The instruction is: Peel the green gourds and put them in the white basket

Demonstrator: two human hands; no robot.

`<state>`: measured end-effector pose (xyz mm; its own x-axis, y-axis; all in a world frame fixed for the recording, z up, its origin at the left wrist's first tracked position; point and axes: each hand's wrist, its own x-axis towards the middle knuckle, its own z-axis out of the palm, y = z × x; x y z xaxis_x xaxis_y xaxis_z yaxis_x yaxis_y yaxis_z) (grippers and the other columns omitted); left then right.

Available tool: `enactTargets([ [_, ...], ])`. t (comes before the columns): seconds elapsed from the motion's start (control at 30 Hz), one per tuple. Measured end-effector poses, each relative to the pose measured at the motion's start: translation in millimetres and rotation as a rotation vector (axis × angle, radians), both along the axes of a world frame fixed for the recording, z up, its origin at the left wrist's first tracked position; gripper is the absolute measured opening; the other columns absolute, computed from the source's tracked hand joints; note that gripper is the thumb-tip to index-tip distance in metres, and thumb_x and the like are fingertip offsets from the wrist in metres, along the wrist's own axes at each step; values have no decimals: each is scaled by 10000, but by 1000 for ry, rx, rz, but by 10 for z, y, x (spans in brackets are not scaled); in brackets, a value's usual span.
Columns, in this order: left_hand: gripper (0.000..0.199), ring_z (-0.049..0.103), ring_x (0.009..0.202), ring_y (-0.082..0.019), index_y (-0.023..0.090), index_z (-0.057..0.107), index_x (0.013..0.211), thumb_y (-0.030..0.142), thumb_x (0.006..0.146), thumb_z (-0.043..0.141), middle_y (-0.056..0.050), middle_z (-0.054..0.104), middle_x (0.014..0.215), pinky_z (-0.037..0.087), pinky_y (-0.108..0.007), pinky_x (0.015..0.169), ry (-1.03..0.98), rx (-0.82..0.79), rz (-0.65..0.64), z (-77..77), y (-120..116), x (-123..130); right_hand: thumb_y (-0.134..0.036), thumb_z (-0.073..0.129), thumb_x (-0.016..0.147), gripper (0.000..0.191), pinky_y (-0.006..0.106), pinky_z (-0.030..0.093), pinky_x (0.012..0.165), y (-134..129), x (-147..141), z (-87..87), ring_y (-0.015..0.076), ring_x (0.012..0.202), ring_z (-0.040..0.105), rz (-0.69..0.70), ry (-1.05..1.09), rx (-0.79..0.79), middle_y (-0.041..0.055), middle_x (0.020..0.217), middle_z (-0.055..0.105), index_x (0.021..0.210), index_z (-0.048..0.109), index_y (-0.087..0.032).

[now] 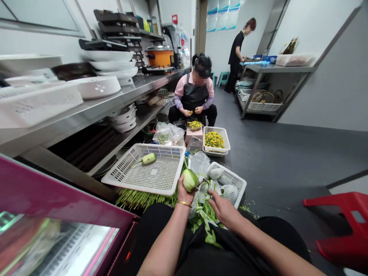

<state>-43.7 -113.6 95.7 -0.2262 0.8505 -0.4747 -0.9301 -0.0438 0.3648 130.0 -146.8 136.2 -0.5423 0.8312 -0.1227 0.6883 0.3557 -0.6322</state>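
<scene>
1. Your left grip [185, 193] cups a pale green gourd [190, 181] from below and its left side, stem pointing up and away; the hold seems meant to leave its right flank bare.

2. Your right grip [222, 207], fingers curled, grasps a slim tool, apparently a peeler [207, 183], brought close beside the gourd. Whether its blade touches the skin cannot be told.

3. Below both grips, green peelings [212, 237] gather between your knees, a spot that likely lets strips drop straight down.

4. Ahead and left of your left grip, a broad white basket [138, 186] carries a slender pale-green vegetable [148, 158] on its side, seemingly within easy reach. Green stalks [140, 197] show beneath the rim.

5. Just beyond your right grip, a white crate [243, 187] holds net-wrapped pieces [230, 193]; the mesh probably guards against bruising.

6. Farther ahead of both grips, a seated co-worker [195, 94] handles yellow blossoms near a flower-filled container [229, 142].
</scene>
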Motion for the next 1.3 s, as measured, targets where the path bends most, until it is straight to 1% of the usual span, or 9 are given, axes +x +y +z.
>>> enactTargets([
  [0.13,508,645,712,-225,148,621,929,582,665,617,-91,674,801,532,-387,642,6,74,-137,-85,-92,2,-311,289,911,304,313,420,770,323,-261,312,217,870,617,-52,129,33,90,957,652,1131,448,-174],
  [0.27,535,624,594,-212,121,618,902,595,654,623,-93,658,712,502,-340,513,98,-92,-240,-227,-128,5,-293,314,908,249,297,418,743,318,-240,285,213,846,622,11,103,11,82,908,650,1051,481,-175],
  [0.57,446,627,684,-173,153,613,982,423,634,683,-58,660,839,493,-270,601,451,139,58,-157,-82,94,-250,302,930,253,275,368,683,310,-397,244,218,827,621,-44,-44,-8,96,889,662,1130,425,-156],
  [0.67,403,621,678,-163,156,616,942,394,626,693,-41,656,814,487,-263,615,462,124,121,-160,-37,112,-235,288,927,264,273,363,652,66,-376,115,224,795,632,-45,-80,-37,114,868,668,1140,410,-136],
  [0.83,413,602,598,-150,198,592,945,424,615,691,2,627,753,487,-281,550,407,22,162,-136,42,62,-244,290,910,250,282,378,660,-395,37,-179,241,825,642,89,-206,-201,129,863,679,1087,441,-152],
  [0.97,432,633,668,-207,177,597,911,457,595,692,-43,650,775,523,-378,615,145,-35,11,-55,12,25,-279,265,923,255,281,384,686,-172,147,32,229,841,633,50,-134,-153,101,862,665,1088,427,-171],
  [1.13,456,641,703,-225,139,619,943,460,623,672,-93,671,800,521,-344,608,55,29,-106,-41,-66,39,-278,304,933,214,268,362,693,336,-278,456,214,851,613,-13,-62,-2,92,896,653,1054,447,-175],
  [1.2,437,638,685,-206,139,623,949,416,616,679,-83,673,797,511,-305,591,101,57,-70,-70,-72,44,-254,317,930,212,265,354,679,345,-431,452,211,826,616,-17,-63,-5,91,876,656,1075,444,-164],
  [1.3,427,631,656,-189,133,628,939,399,609,681,-64,669,770,502,-285,582,154,52,8,-105,-52,47,-249,301,933,239,264,352,655,105,-440,255,212,792,622,-15,-82,-40,87,841,657,1122,416,-157],
])
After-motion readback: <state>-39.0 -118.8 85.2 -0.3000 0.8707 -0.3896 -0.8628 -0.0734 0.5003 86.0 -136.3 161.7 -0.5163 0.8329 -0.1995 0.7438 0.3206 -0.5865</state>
